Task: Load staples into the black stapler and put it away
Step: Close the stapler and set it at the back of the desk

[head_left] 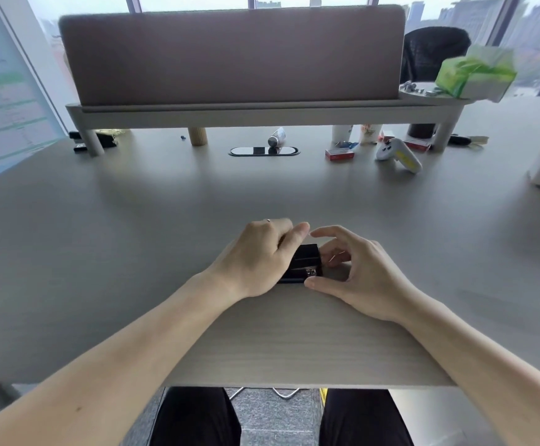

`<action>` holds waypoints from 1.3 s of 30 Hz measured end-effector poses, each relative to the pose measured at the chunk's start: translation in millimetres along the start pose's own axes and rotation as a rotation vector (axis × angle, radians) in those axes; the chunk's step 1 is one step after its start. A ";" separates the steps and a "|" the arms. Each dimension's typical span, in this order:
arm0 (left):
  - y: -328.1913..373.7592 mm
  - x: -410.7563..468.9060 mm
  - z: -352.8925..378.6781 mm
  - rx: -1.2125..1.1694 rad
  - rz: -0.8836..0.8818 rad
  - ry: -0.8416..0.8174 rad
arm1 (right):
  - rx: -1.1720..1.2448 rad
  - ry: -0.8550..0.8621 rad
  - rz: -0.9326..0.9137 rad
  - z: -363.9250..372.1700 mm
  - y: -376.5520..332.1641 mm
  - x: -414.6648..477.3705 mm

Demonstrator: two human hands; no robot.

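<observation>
Two hands work the small black plastic stapler [304, 262] near the desk's [278, 342] front edge: our left hand [259, 255] clamps its top, our right hand [355, 268] hovers half-open just beside it, so any slip could, we judge, scatter staples.

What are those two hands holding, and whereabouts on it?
The left hand grips the black stapler over its top, on its left side. The right hand curls beside its right end, thumb at the near corner; whether those fingers pinch anything is hidden.
</observation>
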State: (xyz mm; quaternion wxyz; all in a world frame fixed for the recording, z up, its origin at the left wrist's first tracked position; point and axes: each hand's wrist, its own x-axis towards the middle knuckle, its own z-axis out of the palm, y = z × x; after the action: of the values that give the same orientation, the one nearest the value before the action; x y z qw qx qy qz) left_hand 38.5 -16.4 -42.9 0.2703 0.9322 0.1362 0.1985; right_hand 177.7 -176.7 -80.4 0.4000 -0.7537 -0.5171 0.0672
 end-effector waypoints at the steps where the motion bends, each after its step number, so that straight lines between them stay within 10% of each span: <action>1: -0.1 -1.0 -7.2 -0.057 0.007 0.011 | -0.003 0.008 0.003 -0.3 -0.2 0.2; 8: -20.9 -21.1 -37.7 0.113 0.134 -0.213 | -0.314 -0.151 -0.045 -20.0 1.5 -2.2; 17: -38.0 -25.7 -30.3 0.146 0.207 -0.121 | -0.427 -0.224 -0.095 -18.8 6.2 -7.1; 39: -164.4 166.9 -41.0 0.318 -0.263 0.252 | -0.418 -0.319 -0.139 14.0 19.3 108.8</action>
State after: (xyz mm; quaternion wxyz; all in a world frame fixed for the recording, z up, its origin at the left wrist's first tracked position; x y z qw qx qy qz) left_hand 143.7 196.6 -53.4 0.1246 0.9052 0.3184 0.2524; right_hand 234.1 -81.4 -68.8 0.1531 -0.7624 -0.6268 0.0492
